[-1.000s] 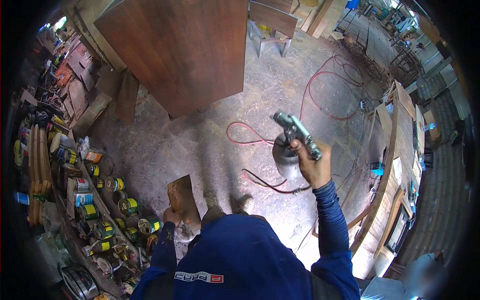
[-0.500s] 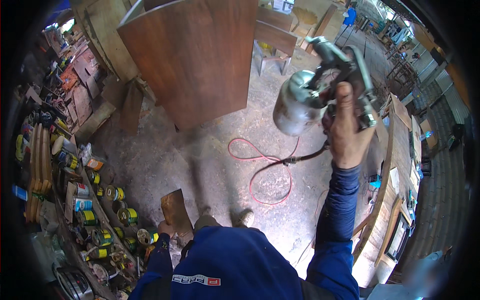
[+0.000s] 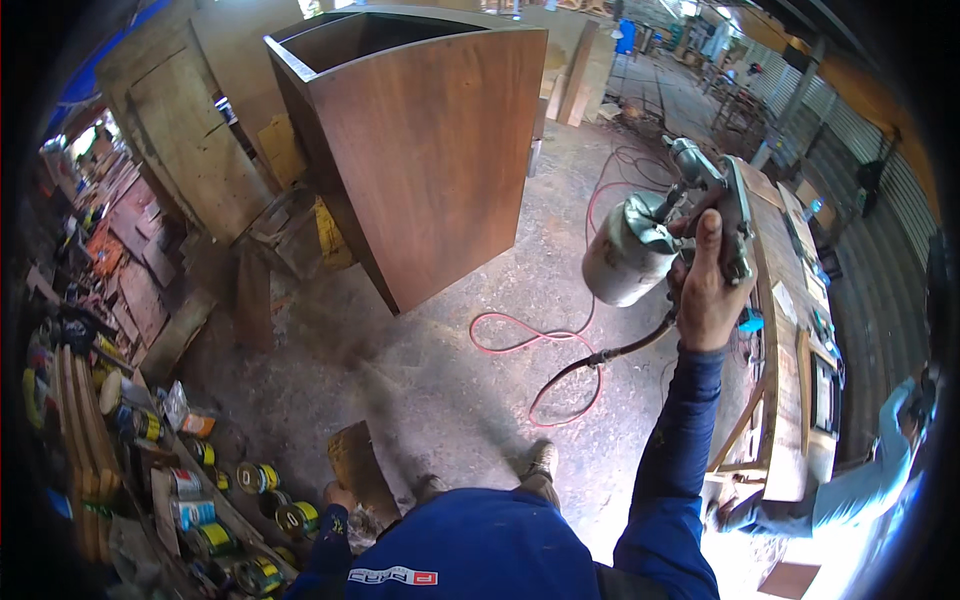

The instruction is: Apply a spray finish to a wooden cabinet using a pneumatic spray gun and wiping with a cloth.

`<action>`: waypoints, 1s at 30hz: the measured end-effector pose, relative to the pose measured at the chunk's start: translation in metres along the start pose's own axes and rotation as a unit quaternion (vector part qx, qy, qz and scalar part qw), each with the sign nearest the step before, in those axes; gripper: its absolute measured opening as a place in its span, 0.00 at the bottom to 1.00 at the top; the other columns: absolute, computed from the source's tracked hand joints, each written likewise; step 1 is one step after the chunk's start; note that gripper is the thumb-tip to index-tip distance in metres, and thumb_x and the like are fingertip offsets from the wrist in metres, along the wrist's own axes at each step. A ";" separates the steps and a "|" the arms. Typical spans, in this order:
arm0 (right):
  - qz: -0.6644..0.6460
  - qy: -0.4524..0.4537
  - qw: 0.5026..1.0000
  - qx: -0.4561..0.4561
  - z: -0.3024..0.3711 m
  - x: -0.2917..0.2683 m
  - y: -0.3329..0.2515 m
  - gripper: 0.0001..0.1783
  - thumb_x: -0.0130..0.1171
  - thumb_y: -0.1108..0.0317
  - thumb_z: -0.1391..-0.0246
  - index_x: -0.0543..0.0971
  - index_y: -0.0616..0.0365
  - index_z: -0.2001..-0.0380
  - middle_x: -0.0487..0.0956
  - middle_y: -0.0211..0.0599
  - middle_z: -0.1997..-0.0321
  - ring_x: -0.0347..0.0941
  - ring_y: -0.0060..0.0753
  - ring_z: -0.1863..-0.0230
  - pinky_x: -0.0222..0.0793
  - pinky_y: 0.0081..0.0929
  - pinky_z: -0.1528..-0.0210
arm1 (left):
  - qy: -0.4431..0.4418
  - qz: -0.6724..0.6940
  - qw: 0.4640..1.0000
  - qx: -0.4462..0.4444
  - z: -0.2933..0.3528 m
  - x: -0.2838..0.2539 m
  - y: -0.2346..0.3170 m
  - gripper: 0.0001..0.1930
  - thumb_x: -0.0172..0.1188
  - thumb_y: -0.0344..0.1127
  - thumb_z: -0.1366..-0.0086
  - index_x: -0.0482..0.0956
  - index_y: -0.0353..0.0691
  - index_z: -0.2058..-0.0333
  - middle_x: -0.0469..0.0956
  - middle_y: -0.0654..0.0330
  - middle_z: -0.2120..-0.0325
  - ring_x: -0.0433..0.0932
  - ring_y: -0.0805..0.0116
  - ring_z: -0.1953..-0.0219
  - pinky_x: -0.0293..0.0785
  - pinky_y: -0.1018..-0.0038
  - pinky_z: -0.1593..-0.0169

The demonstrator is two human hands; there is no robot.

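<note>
In my right hand [image 3: 708,305] is a metal spray gun [image 3: 630,255] with a round silver cup, raised at the right with its nozzle end pointing away from me. A hose [image 3: 600,357] runs from its handle down to red loops on the floor. My left hand [image 3: 340,496], low at the left, grips the edge of a flat brown piece of board [image 3: 360,465]; some of its fingers are hidden. Ahead stands a tall brown wooden cabinet [image 3: 430,150], its broad side facing me and its upper end open. The spray gun is apart from the cabinet.
Several paint cans [image 3: 258,478] crowd the lower left beside stacked wooden strips [image 3: 85,430]. Scrap boards [image 3: 140,270] lie at the far left. A long wooden workbench [image 3: 785,400] lines the right side. Beyond it a person [image 3: 860,490] in light blue bends over.
The view has shifted, showing more of the cabinet's open top and left side. The spray gun appears slightly lower and farther right. At the right, the other person shows more fully.
</note>
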State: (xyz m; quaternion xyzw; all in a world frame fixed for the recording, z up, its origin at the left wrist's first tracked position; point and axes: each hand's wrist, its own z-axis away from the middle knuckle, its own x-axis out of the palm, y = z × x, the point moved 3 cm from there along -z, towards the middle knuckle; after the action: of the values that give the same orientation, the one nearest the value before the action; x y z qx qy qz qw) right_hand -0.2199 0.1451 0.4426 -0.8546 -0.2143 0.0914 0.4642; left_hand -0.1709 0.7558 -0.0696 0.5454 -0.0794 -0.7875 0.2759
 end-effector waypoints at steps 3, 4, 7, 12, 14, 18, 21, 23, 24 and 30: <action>0.078 -0.008 0.996 -0.049 0.019 0.017 -0.014 0.24 0.61 0.51 0.38 0.82 0.66 0.73 0.74 0.25 0.81 0.64 0.15 0.80 0.60 0.19 0.76 | -0.022 0.018 0.999 0.020 -0.037 -0.023 -0.082 0.15 0.67 0.39 0.47 0.83 0.36 0.65 0.83 0.45 0.67 0.82 0.46 0.60 0.75 0.58 0.56; 0.078 -0.021 0.995 -0.055 0.030 0.022 -0.019 0.23 0.62 0.52 0.39 0.82 0.66 0.72 0.75 0.26 0.80 0.66 0.16 0.78 0.63 0.20 0.74 | -0.066 -0.031 0.997 0.030 -0.048 -0.033 -0.105 0.15 0.67 0.40 0.46 0.83 0.35 0.64 0.83 0.43 0.66 0.82 0.46 0.60 0.75 0.58 0.56; 0.034 -0.103 0.994 -0.022 0.077 0.048 -0.052 0.21 0.63 0.55 0.39 0.82 0.67 0.69 0.78 0.27 0.78 0.68 0.16 0.76 0.64 0.19 0.72 | -0.042 -0.068 0.997 0.002 -0.061 -0.048 -0.159 0.15 0.64 0.39 0.44 0.82 0.32 0.64 0.82 0.40 0.65 0.80 0.42 0.58 0.75 0.56 0.56; -0.042 -0.182 0.982 -0.030 0.129 0.083 -0.094 0.30 0.57 0.46 0.38 0.74 0.66 0.52 0.81 0.35 0.71 0.62 0.14 0.84 0.52 0.14 0.84 | -0.003 -0.085 0.994 0.067 -0.106 -0.026 -0.233 0.14 0.61 0.38 0.43 0.82 0.32 0.65 0.81 0.40 0.65 0.78 0.37 0.56 0.74 0.53 0.54; -0.119 -0.144 0.982 0.013 0.146 0.091 -0.092 0.31 0.58 0.45 0.39 0.74 0.66 0.51 0.80 0.35 0.71 0.62 0.14 0.83 0.53 0.14 0.83 | -0.085 -0.207 0.967 0.124 -0.086 -0.014 -0.170 0.14 0.60 0.40 0.43 0.83 0.34 0.67 0.82 0.41 0.65 0.78 0.37 0.57 0.74 0.53 0.55; 0.027 -0.216 0.976 -0.020 0.172 0.090 -0.072 0.30 0.61 0.46 0.41 0.75 0.66 0.53 0.79 0.34 0.72 0.63 0.14 0.83 0.54 0.14 0.81 | -0.106 -0.037 0.993 0.028 -0.057 -0.019 -0.114 0.14 0.59 0.40 0.43 0.83 0.36 0.64 0.82 0.44 0.63 0.79 0.41 0.57 0.74 0.53 0.54; 0.121 -0.251 0.960 -0.036 0.199 0.086 -0.058 0.26 0.63 0.47 0.41 0.82 0.66 0.68 0.74 0.25 0.81 0.62 0.13 0.82 0.53 0.17 0.80 | -0.119 -0.051 0.991 0.017 -0.057 -0.007 -0.120 0.14 0.59 0.39 0.43 0.84 0.37 0.62 0.82 0.44 0.63 0.80 0.41 0.56 0.74 0.53 0.54; 0.149 -0.247 0.957 -0.010 0.204 0.081 -0.055 0.25 0.62 0.48 0.40 0.82 0.65 0.70 0.73 0.24 0.82 0.62 0.14 0.82 0.53 0.17 0.81 | -0.128 -0.049 0.990 0.019 -0.065 0.008 -0.137 0.14 0.59 0.38 0.43 0.84 0.38 0.61 0.82 0.44 0.62 0.79 0.41 0.55 0.75 0.53 0.53; 0.149 -0.251 0.955 0.044 0.203 0.079 -0.059 0.25 0.61 0.49 0.39 0.82 0.64 0.71 0.73 0.24 0.82 0.63 0.14 0.82 0.54 0.17 0.81 | -0.103 -0.081 0.991 0.026 -0.072 0.014 -0.163 0.14 0.60 0.39 0.43 0.84 0.38 0.62 0.82 0.45 0.62 0.79 0.41 0.55 0.75 0.54 0.52; -0.036 -0.069 0.997 -0.003 0.170 0.067 -0.112 0.32 0.53 0.39 0.38 0.72 0.60 0.51 0.79 0.36 0.67 0.62 0.13 0.84 0.54 0.13 0.83 | -0.177 -0.099 0.979 -0.008 -0.085 0.007 -0.180 0.12 0.61 0.37 0.42 0.84 0.38 0.62 0.82 0.43 0.60 0.79 0.42 0.54 0.76 0.55 0.51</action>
State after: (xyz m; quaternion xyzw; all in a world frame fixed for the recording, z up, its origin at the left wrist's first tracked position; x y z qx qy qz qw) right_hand -0.2518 0.3567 0.4446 -0.8394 -0.2767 0.1326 0.4486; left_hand -0.1587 0.9170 -0.1852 0.4004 -0.0670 -0.8954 0.1827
